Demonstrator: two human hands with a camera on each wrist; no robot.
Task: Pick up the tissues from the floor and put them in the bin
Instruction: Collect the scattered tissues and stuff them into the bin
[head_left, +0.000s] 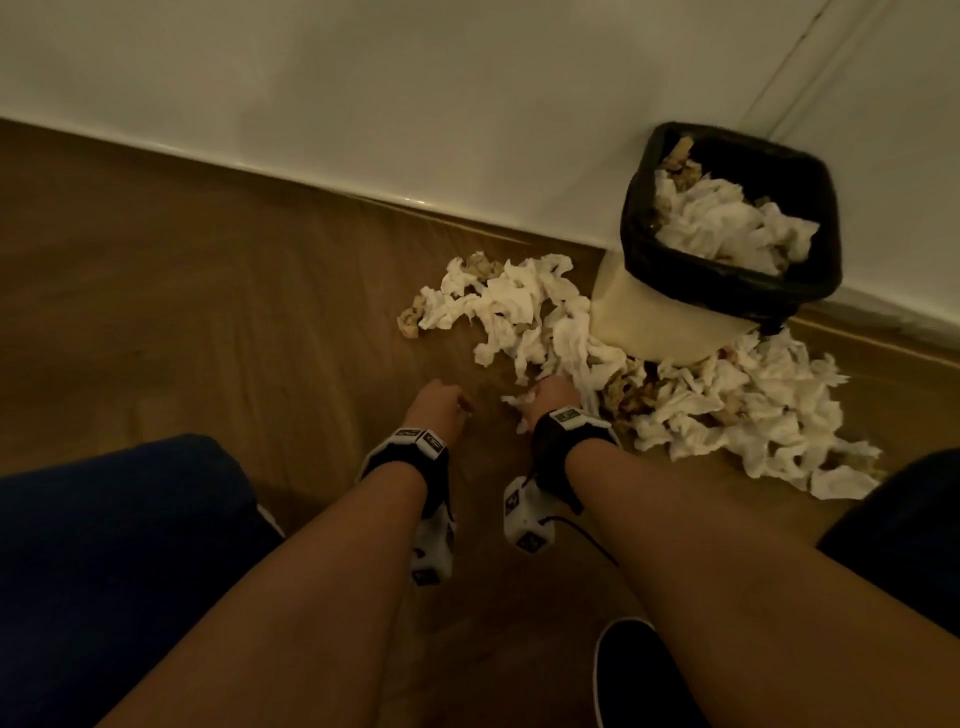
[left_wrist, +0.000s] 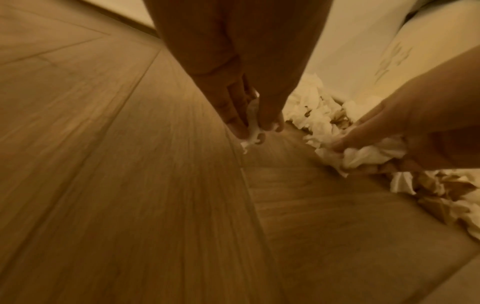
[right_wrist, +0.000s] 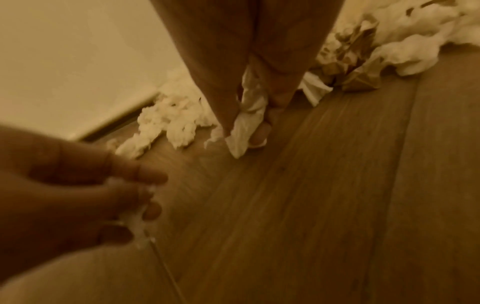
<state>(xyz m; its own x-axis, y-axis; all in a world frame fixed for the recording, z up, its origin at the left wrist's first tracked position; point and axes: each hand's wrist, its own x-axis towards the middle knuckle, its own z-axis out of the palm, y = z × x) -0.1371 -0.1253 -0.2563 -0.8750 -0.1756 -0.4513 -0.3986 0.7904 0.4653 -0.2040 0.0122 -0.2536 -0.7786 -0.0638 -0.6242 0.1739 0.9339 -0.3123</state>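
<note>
Evidently, gathering was underway: the left hand (left_wrist: 249, 115) pinched a small white tissue scrap (left_wrist: 250, 142), and the right hand (right_wrist: 257, 98) grasped a crumpled white tissue (right_wrist: 246, 125). Next, both loads likely needed lifting over the black-lined cream bin (head_left: 675, 312) beside the wall.

Bin's (head_left: 670, 322) base hidden behind heaped tissues (head_left: 727, 395).

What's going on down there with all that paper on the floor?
A person is clearing crumpled tissues off the wooden floor. The left hand pinches a small tissue scrap, and the right hand grips a white tissue. The black-lined bin by the wall already holds tissues; many more lie around its base.
</note>
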